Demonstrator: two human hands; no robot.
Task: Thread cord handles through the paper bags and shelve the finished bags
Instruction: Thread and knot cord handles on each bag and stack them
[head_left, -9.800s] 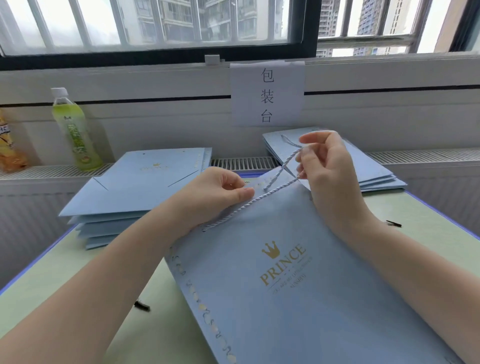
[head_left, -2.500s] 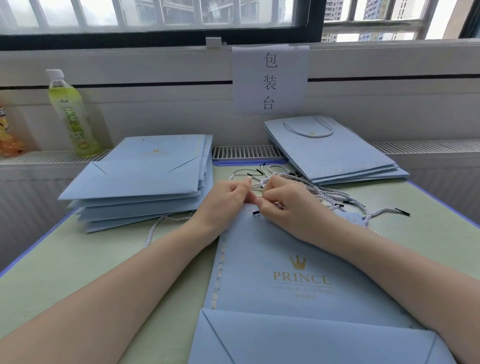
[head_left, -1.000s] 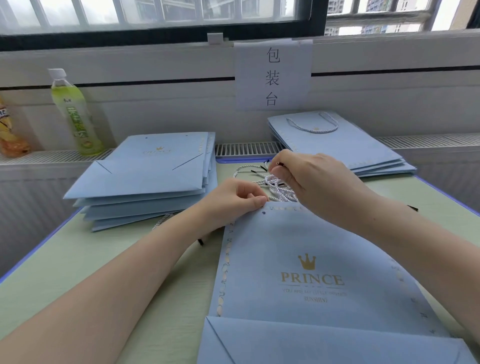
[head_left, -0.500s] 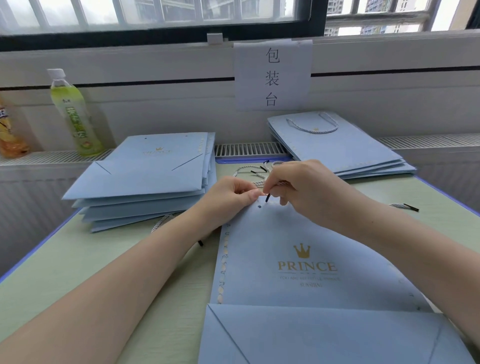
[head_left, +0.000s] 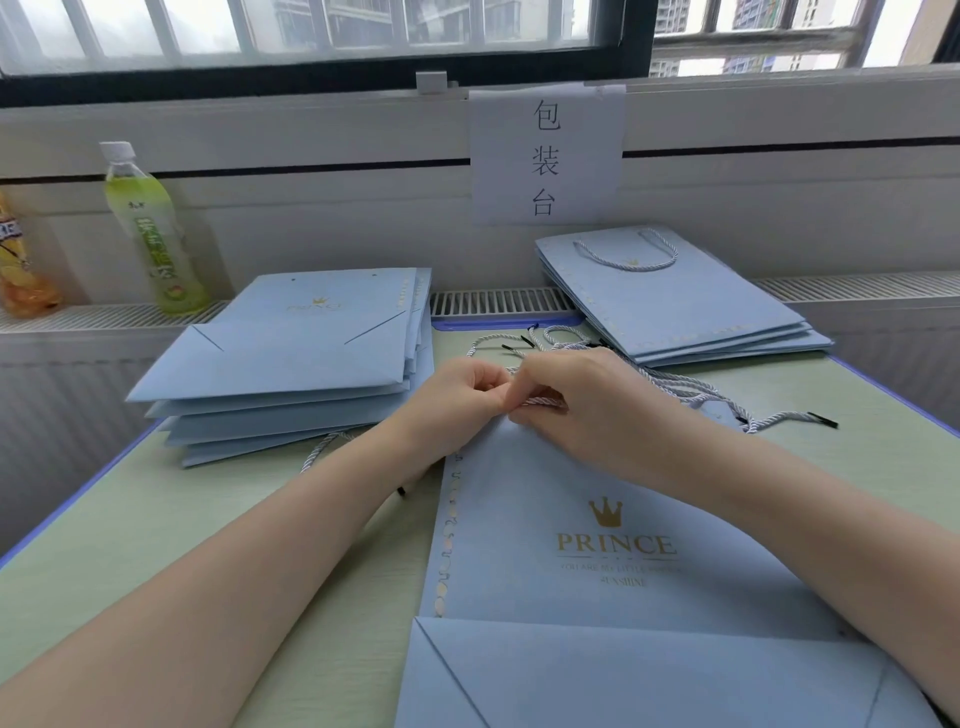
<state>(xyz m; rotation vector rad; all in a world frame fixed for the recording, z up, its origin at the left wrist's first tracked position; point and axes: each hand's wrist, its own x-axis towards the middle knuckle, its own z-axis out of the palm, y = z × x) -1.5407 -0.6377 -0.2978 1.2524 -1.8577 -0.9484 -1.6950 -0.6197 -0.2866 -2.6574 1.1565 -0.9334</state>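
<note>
Both hands' grips, left hand (head_left: 457, 397) and right hand (head_left: 582, 400), pinch the twisted white cord (head_left: 545, 401) at the flat pale-blue paper bag (head_left: 597, 525)'s top edge; tugging hard might tear its hole.

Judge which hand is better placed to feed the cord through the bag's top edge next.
Right, probably. The right hand already pinches the cord at the bag top, while the left hand grips that edge, steadying it.
</note>
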